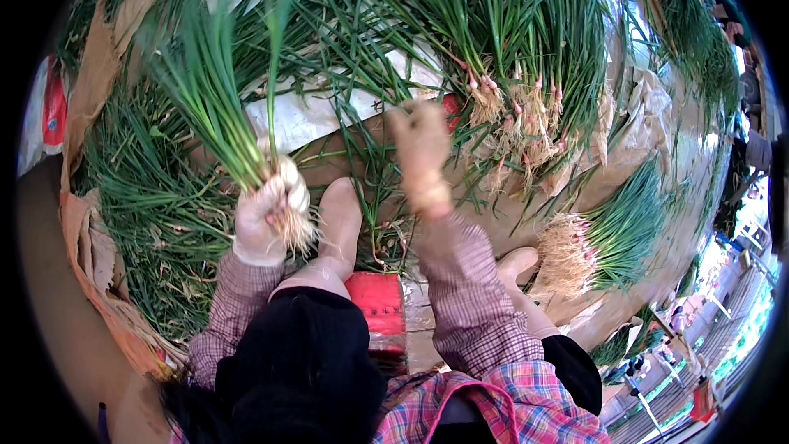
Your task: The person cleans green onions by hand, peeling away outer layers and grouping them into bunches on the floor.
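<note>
My gloved left hand (265, 218) is closed round the root end of a bunch of spring onions (215, 115). Their long green leaves fan up and to the left, blurred at the tips, while pale hairy roots stick out below the fingers. To the right, my right hand (419, 141), also gloved, is smeared by motion, so I cannot make out its fingers or anything in them. It hovers near loose green leaves. Beyond it lies a large heap of spring onions (526, 33) with reddish bulbs and tangled roots toward me.
A neat bundle of spring onions (604, 242) lies on the right. Discarded leaves (156, 222) pile up at left, edged by brown sacking (90, 238). White sheeting (304, 115) shows under the heap. Pale boots (339, 222) stand either side of a red block (378, 308).
</note>
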A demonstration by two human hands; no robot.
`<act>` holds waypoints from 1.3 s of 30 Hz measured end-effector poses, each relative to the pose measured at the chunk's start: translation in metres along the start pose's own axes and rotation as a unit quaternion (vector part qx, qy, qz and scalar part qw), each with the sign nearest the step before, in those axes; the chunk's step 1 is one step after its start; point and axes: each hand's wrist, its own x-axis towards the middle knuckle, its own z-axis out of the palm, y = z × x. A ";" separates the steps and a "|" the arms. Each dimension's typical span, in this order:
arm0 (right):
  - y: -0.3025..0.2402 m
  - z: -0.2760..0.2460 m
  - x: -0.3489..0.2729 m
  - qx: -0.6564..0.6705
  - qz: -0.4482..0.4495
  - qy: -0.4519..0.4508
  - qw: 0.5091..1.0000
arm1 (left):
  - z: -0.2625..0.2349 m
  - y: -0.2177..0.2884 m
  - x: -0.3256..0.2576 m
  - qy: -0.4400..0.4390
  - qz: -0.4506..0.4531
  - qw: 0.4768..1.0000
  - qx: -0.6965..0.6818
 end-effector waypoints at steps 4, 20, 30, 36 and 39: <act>0.018 -0.006 0.037 -0.142 -0.024 -0.220 0.965 | -0.006 -0.008 0.016 0.156 -0.110 0.965 0.178; -0.024 -0.025 -0.009 0.400 0.270 -0.191 0.855 | -0.009 -0.048 0.021 0.080 -0.159 0.973 0.150; -0.029 -0.017 0.006 0.425 0.291 -0.302 0.802 | -0.002 -0.052 0.021 0.094 -0.203 0.950 0.217; -0.039 0.000 -0.011 0.484 0.372 -0.223 0.760 | -0.008 -0.043 0.014 0.091 -0.222 0.952 0.191; 0.003 0.003 -0.002 0.455 0.363 -0.152 0.799 | -0.002 -0.041 0.014 0.063 -0.213 0.963 0.154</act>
